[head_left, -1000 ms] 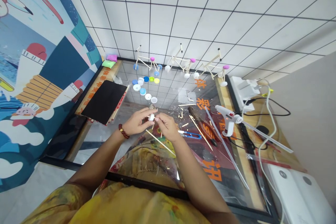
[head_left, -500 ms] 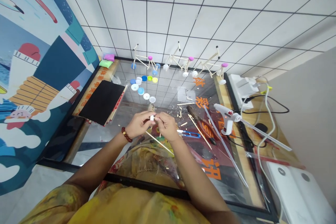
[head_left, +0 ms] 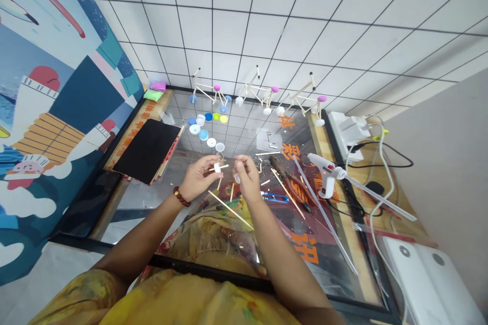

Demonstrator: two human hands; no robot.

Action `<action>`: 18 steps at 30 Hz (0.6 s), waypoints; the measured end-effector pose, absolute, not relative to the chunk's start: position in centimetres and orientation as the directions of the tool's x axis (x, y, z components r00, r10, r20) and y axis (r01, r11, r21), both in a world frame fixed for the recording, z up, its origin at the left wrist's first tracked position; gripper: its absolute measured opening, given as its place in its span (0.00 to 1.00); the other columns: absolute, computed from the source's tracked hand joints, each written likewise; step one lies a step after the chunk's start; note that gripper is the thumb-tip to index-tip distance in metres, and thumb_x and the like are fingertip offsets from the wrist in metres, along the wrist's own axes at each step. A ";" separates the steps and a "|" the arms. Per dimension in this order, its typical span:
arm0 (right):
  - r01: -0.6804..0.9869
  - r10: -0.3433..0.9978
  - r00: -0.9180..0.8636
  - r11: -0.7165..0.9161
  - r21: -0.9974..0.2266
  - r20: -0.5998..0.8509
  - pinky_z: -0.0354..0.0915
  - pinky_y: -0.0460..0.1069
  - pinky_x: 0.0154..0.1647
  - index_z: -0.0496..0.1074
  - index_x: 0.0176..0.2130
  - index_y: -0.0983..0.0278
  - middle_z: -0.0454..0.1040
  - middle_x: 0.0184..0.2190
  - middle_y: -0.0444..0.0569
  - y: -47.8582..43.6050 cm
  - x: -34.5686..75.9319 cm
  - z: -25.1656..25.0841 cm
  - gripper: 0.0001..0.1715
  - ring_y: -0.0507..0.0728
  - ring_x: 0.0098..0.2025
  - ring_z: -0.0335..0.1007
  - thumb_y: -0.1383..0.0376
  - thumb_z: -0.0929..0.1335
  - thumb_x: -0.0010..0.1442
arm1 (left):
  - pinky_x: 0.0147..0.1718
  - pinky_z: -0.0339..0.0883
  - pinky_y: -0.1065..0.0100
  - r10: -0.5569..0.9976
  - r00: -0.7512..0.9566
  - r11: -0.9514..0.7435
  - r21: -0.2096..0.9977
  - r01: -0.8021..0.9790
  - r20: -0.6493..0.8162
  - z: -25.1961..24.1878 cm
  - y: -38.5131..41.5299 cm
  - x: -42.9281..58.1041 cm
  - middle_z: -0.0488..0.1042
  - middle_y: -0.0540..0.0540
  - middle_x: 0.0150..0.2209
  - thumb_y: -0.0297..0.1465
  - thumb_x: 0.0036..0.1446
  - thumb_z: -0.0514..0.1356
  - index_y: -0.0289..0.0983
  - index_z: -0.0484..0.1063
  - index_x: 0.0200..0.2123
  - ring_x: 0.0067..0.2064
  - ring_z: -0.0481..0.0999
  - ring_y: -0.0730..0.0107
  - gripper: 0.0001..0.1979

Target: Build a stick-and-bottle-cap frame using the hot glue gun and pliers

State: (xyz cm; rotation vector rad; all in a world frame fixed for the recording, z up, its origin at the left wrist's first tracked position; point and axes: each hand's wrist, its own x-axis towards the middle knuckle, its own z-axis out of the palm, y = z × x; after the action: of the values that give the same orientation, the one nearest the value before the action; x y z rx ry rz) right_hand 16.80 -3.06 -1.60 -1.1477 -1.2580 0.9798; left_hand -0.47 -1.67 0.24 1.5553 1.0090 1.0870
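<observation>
In the head view, my left hand (head_left: pixel 195 179) pinches a small white bottle cap (head_left: pixel 217 168) with a short thin wooden stick (head_left: pixel 224 166) passing through it. A little to the right, my right hand (head_left: pixel 247 179) is closed, its fingers curled around a small white round piece (head_left: pixel 237 179) that looks like another cap, mostly hidden. The hands are apart, above the glass tabletop. Beneath them lie a long wooden stick (head_left: pixel 230 209) and a shorter stick (head_left: pixel 232 192). Blue-handled thread snips (head_left: pixel 276 197) lie beside my right wrist.
Wooden-stick frames (head_left: pixel 209 92) with cap wheels stand along the back. Loose bottle caps (head_left: pixel 203 135) lie before them. A glue gun (head_left: pixel 324 172), pliers (head_left: pixel 299 194) and a power strip (head_left: pixel 343 134) are on the right. A black-covered book (head_left: pixel 147 150) lies left.
My hands have separated, my right hand moving rightward off the white cap. The stick through the cap now shows in my left hand. The view has shifted slightly.
</observation>
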 end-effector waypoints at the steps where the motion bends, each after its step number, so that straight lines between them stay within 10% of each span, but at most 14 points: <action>1: -0.044 0.981 0.132 0.148 -0.988 0.141 0.59 0.46 0.24 0.65 0.44 0.59 0.65 0.28 0.42 -2.8 16.9 -1.7 0.18 0.51 0.25 0.62 0.49 0.61 0.66 | 0.45 0.76 0.61 0.956 0.246 -0.186 0.980 0.078 0.162 0.2 -1.7 -0.4 0.80 0.41 0.43 0.31 0.49 0.69 0.36 0.72 0.48 0.45 0.81 0.61 0.22; 5: -0.258 0.992 0.129 0.022 -0.966 -0.012 0.53 0.45 0.17 0.66 0.40 0.60 0.68 0.30 0.45 -2.1 17.4 -1.3 0.22 0.51 0.23 0.63 0.45 0.61 0.63 | 0.45 0.76 0.62 0.955 0.209 -0.244 0.959 0.146 0.211 0.3 -1.8 -0.5 0.80 0.41 0.42 0.33 0.49 0.69 0.35 0.75 0.42 0.43 0.81 0.63 0.16; 12: 0.223 0.972 -0.077 0.236 -0.946 0.224 0.67 0.49 0.36 0.75 0.37 0.61 0.76 0.32 0.46 -3.3 17.3 0.0 0.13 0.54 0.33 0.71 0.55 0.67 0.62 | 0.42 0.78 0.64 0.932 0.237 -0.317 0.934 0.165 0.275 0.6 -1.7 -0.7 0.79 0.42 0.44 0.34 0.52 0.67 0.37 0.78 0.45 0.41 0.81 0.65 0.17; 18: 0.293 0.945 -0.040 0.322 -0.900 0.325 0.67 0.50 0.36 0.75 0.31 0.61 0.77 0.28 0.46 -3.9 16.2 -0.6 0.11 0.55 0.30 0.72 0.62 0.65 0.62 | 0.41 0.77 0.63 0.927 0.238 -0.339 0.918 0.207 0.289 -0.3 -2.1 -0.1 0.81 0.43 0.38 0.32 0.47 0.71 0.39 0.81 0.41 0.38 0.81 0.64 0.15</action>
State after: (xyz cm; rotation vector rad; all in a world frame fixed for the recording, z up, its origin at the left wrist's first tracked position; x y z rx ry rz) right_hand 16.16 -3.89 -0.58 -1.1661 -1.5556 0.7919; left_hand -0.12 -2.15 -0.28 1.7237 1.0575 1.1537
